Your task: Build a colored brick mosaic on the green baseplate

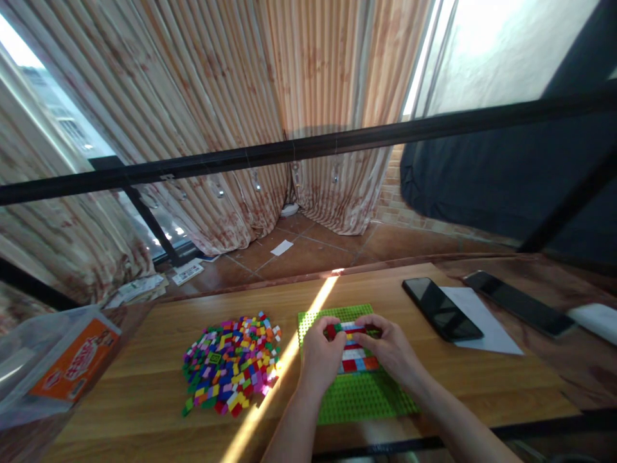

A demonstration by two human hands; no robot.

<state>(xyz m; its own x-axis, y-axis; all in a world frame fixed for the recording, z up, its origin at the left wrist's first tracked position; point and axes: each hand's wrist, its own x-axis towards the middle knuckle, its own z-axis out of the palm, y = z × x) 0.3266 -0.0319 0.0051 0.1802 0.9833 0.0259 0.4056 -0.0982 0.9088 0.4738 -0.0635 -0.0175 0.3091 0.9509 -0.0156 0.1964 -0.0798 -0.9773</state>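
Note:
A green studded baseplate (359,399) lies on the table with a block of toy bricks (355,354) in rows of white, red, blue, yellow and orange near its middle. My left hand (322,354) curls over the left side of these rows, its thumb and index finger closed around red and green bricks (333,330). At the right end of the upper rows, my right hand (388,347) has its thumb and forefinger bent in against the bricks. The fingers partly cover the rows, so I cannot tell whether the gripped bricks are pressed down.
A heap of loose, many-coloured bricks (231,363) spreads over the wooden table (144,386) on the left. A clear plastic box (53,360) with an orange label stands beyond the left edge. On the right lie a black phone (441,308), white paper (496,334) and another dark phone-like device (520,302).

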